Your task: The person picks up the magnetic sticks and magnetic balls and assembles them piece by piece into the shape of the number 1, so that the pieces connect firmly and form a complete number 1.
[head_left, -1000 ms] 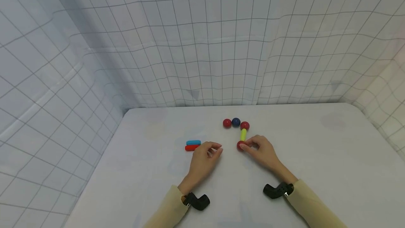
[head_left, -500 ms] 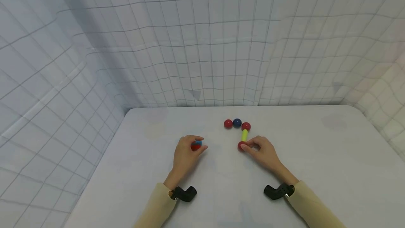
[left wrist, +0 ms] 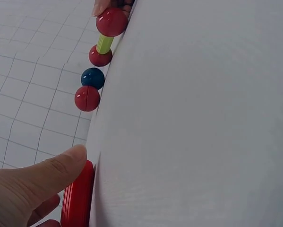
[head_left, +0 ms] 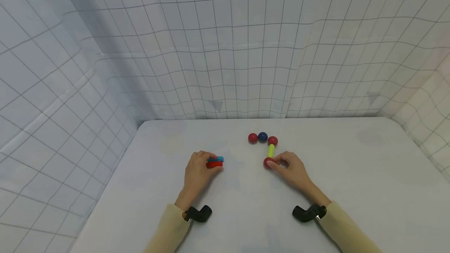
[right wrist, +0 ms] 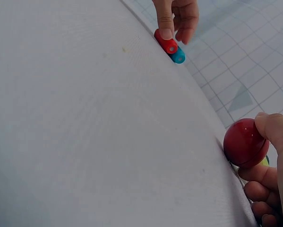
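Note:
My right hand [head_left: 291, 169] pinches a glossy red ball [right wrist: 245, 143] between thumb and fingers. From that ball a yellow-green rod [head_left: 271, 150] runs back to another red ball [head_left: 272, 141], end to end. My left hand [head_left: 197, 171] is around a red ribbed rod [head_left: 215, 164] and a blue rod [head_left: 220, 159], which lie side by side. Its thumb overlaps the red rod in the left wrist view, and its fingers spread beyond the blue one in the right wrist view. The hand hides part of both rods.
A dark blue ball [head_left: 262, 137] and a third red ball [head_left: 252, 138] sit in a row to the left of the joined pair. All lies on a white table [head_left: 246, 214]. White gridded curtains [head_left: 228, 50] hang behind and on both sides.
My left hand has moved left to the red and blue rods, its fingers now around them. The right hand stays at the red ball.

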The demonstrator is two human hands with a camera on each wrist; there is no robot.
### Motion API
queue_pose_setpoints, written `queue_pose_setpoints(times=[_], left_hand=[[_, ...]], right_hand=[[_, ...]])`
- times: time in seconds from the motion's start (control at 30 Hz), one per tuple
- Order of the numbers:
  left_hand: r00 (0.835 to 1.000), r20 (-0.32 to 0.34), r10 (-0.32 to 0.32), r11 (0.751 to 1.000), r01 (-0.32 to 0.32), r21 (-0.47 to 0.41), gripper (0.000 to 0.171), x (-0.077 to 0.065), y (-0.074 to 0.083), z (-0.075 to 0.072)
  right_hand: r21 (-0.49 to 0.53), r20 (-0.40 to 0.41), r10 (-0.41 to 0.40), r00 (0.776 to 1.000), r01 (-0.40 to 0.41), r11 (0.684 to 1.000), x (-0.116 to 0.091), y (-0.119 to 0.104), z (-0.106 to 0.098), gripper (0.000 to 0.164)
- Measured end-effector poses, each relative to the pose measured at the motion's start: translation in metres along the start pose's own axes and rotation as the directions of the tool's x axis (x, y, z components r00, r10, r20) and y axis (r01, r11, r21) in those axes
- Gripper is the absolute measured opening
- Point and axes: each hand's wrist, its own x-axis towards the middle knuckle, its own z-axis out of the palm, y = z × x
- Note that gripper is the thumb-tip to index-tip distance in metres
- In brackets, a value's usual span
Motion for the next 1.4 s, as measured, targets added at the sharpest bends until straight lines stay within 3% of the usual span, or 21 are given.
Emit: queue_pose_setpoints(times=[0.33,1.0,1.4], left_hand=[[1.000,0.026,-0.014,1.000,0.014,-0.028,0.031,-0.002,-0.001,0.001],[0.999,0.054,-0.009,1.000,0.008,0.005,0.022,-0.002,0.002,-0.001],[0.994,0.106,-0.005,0.999,0.001,0.034,0.020,-0.004,0.008,-0.001]], right_hand=[[0.002,0.005,0.008,1.000,-0.008,1.000,0.001,0.002,0.001,0.015],[0.029,-0.004,0.028,1.000,-0.028,0.999,0.001,0.001,0.001,0.017],[0.030,-0.006,0.039,0.999,-0.039,0.999,0.001,0.001,0.002,0.015]])
